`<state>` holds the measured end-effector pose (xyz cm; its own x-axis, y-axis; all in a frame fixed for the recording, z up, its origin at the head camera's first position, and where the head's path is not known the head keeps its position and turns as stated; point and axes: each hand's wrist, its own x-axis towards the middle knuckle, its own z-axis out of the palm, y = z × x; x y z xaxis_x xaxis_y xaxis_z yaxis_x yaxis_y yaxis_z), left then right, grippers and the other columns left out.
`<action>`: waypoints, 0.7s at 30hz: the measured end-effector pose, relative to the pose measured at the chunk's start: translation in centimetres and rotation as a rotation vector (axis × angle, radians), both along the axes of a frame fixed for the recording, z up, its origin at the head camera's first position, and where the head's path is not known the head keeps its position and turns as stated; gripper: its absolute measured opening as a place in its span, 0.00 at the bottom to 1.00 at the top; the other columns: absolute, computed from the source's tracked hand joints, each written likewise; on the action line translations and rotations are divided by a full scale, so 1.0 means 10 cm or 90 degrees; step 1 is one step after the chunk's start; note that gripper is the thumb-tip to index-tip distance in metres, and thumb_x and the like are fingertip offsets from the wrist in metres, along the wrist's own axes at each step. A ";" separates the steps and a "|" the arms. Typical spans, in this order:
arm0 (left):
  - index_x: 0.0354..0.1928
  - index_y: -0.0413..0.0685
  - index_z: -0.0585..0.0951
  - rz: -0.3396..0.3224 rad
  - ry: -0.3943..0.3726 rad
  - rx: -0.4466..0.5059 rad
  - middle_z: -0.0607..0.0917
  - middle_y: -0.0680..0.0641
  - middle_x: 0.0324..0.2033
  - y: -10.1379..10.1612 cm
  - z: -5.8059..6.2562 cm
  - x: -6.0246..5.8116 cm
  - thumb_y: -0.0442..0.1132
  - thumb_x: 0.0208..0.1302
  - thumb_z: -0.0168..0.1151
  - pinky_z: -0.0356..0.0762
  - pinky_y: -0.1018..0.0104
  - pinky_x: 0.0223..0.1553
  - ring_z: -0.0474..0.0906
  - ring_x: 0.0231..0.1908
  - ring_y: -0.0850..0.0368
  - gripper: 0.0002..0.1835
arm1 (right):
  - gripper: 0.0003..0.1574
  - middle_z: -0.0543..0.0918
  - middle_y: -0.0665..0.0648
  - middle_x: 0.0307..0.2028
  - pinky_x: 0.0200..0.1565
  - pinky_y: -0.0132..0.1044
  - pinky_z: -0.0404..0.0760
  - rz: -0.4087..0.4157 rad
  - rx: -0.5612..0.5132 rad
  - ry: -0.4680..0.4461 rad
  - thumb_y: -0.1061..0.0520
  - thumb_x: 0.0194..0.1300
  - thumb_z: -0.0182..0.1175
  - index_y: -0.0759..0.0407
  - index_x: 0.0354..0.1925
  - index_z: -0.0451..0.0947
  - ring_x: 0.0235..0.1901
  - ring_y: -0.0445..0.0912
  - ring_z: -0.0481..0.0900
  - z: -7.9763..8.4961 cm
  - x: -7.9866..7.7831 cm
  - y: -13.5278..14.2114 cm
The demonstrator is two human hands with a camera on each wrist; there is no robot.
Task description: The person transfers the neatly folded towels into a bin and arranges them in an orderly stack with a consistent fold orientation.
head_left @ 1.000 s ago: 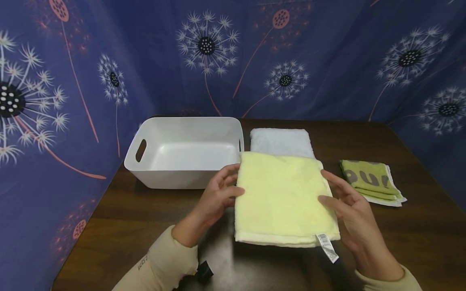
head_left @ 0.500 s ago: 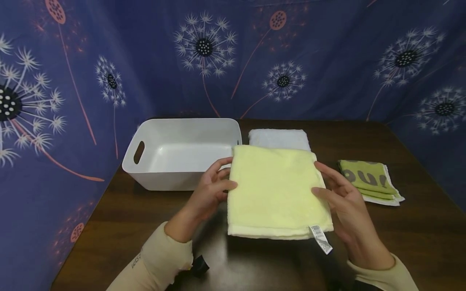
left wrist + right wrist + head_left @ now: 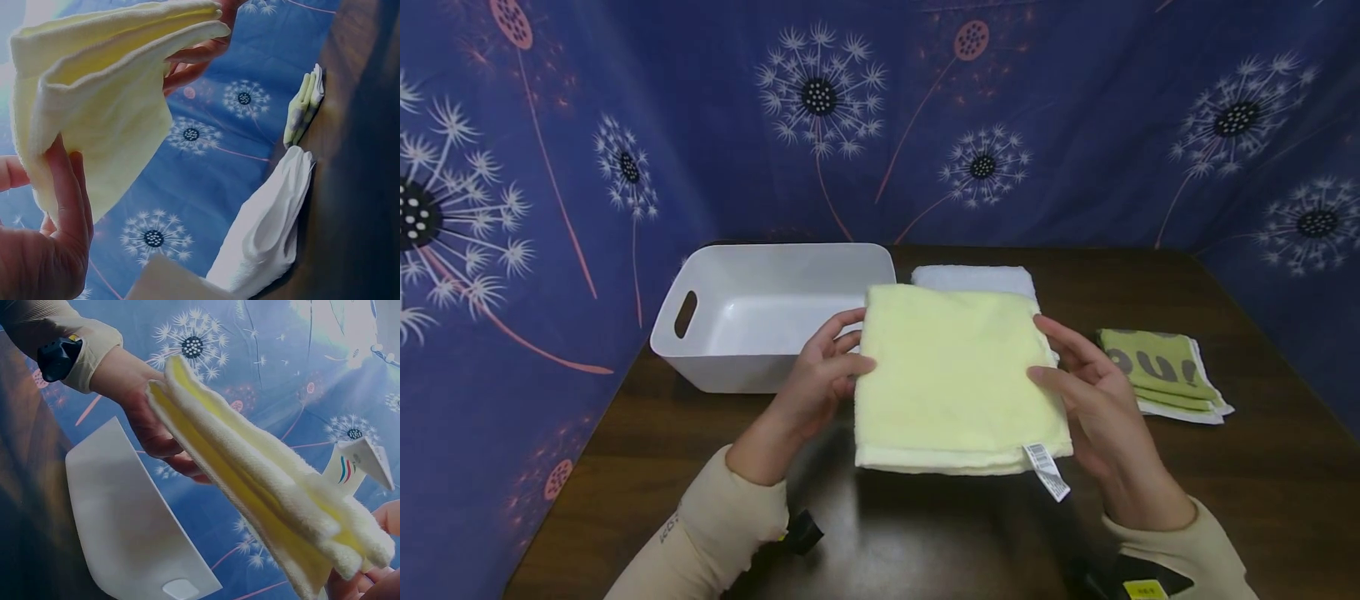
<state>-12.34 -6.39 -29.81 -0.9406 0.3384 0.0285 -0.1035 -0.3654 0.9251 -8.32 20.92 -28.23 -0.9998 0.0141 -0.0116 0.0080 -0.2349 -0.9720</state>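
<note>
Pale yellow and softly plush, the folded towel (image 3: 958,375) is up off the dark wooden table (image 3: 1285,492), squarely between two hands! On its left edge, the left hand (image 3: 812,375) has a light pinch, thumb laid on the front face, fingers bent in behind. Over on the opposite edge, the right hand (image 3: 1105,408) matches it: thumb flat on the front, index finger up along the side, the grip only partly closed around the cloth. And look at the lower right corner, where a white printed label (image 3: 1047,472) dangles free!

Both wrist views catch the towel edge-on, its thick layers stacked with gaps between the folds. Behind it, a white towel (image 3: 973,277) lies folded on the table, its near part hidden by the yellow one. Just left of that sits the white bin (image 3: 775,317), upright, an oval handle hole (image 3: 686,314) cut through its left end. Off to the right, well apart from the bin, lies a green towel (image 3: 1165,371), folded, with grey lettering and a white border. Blue cloth (image 3: 887,192) hangs behind everything, covered in dandelions!
</note>
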 end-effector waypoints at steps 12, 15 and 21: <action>0.65 0.41 0.59 -0.006 -0.001 0.001 0.72 0.38 0.50 -0.11 0.16 -0.07 0.26 0.55 0.49 0.80 0.65 0.33 0.78 0.36 0.54 0.32 | 0.34 0.63 0.56 0.59 0.45 0.35 0.78 -0.001 -0.003 -0.003 0.67 0.61 0.59 0.55 0.65 0.65 0.54 0.49 0.66 0.13 -0.12 -0.12; 0.65 0.41 0.58 -0.008 -0.002 0.005 0.72 0.37 0.51 -0.13 0.19 -0.09 0.26 0.55 0.50 0.81 0.65 0.32 0.78 0.37 0.54 0.32 | 0.34 0.64 0.56 0.58 0.44 0.34 0.78 -0.003 0.000 -0.003 0.67 0.61 0.59 0.55 0.65 0.65 0.54 0.49 0.67 0.16 -0.14 -0.13; 0.65 0.42 0.58 -0.005 0.000 0.014 0.72 0.38 0.50 -0.15 0.25 -0.10 0.26 0.56 0.49 0.81 0.65 0.32 0.79 0.38 0.54 0.32 | 0.34 0.64 0.57 0.57 0.43 0.34 0.79 0.008 -0.024 0.014 0.68 0.61 0.59 0.56 0.64 0.65 0.52 0.49 0.68 0.21 -0.17 -0.15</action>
<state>-13.35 -7.89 -27.33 -0.9381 0.3445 0.0359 -0.1065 -0.3853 0.9166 -10.04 19.44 -26.16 -1.0000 0.0011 0.0096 -0.0096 -0.2722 -0.9622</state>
